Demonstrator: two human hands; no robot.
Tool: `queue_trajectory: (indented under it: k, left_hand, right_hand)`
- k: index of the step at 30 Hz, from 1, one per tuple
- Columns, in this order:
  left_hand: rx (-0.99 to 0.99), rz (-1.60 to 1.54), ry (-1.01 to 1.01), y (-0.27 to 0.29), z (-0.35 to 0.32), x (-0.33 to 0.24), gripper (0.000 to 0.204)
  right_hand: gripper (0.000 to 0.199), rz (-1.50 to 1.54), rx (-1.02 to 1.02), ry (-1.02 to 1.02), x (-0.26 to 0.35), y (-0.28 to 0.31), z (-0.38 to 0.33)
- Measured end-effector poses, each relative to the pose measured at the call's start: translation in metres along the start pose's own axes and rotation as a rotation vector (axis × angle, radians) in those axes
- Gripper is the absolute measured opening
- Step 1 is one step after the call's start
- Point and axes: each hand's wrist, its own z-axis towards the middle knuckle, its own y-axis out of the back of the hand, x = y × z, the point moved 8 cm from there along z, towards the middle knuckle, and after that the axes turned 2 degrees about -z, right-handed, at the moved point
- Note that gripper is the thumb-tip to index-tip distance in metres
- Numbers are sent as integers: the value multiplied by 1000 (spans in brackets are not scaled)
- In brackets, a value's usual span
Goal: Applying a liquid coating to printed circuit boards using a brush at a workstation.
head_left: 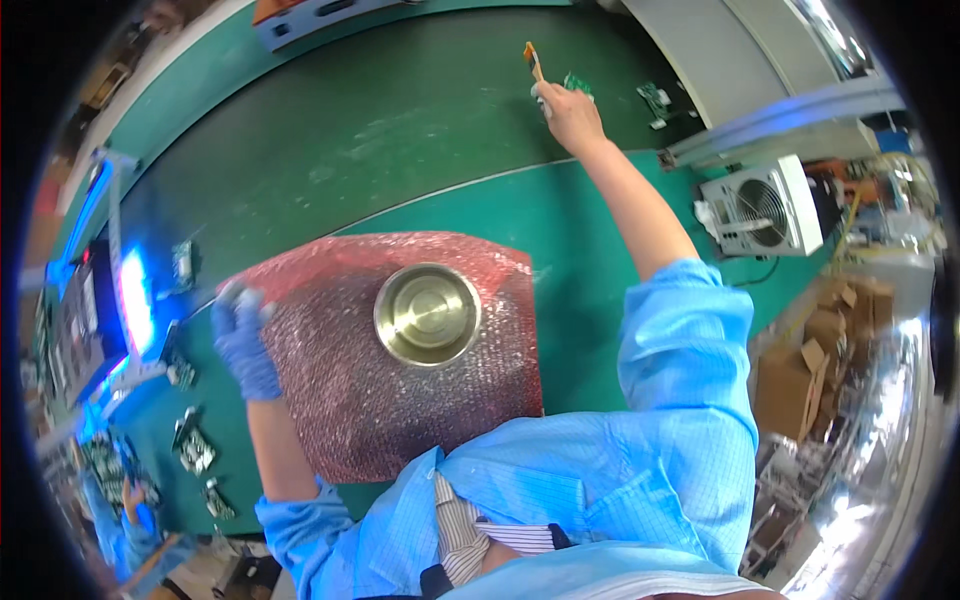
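Note:
My right hand (572, 118) is stretched far forward over the dark green belt, fingers closed round a small brush (532, 62) with an orange-brown end pointing away from me. Just beyond the knuckles a green circuit board (578, 86) shows, partly hidden by the hand; whether they touch I cannot tell. My left hand (246, 345), in a blue glove with pale fingertips, is at the left edge of a pink bubble-wrap sheet (330, 400). Its fingers look extended and slightly apart, though a little blurred. On the sheet stands a round metal bowl (428, 315), with a shallow liquid-like sheen inside.
Another green board (655, 100) lies at the belt's far right. A white fan unit (765, 212) stands on the right of the table. Several boards (195, 450) and a glowing blue-lit frame (135, 300) line the left side. Cardboard boxes (790, 390) are stacked at right.

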Motion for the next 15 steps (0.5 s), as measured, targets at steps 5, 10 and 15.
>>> queue_trajectory:
  k: [5,10,15]
  left_hand:
    - [255,274,-366,-93,-44,-46,36]
    - [263,650,-642,-126,-89,-75,71]
    - [243,528,-413,-100,-105,-56,65]
  right_hand:
    - [28,465,-94,-6,128,45,18]
    - [29,846,-84,1,251,111,9]
    - [32,957,-119,-14,312,162,-16]
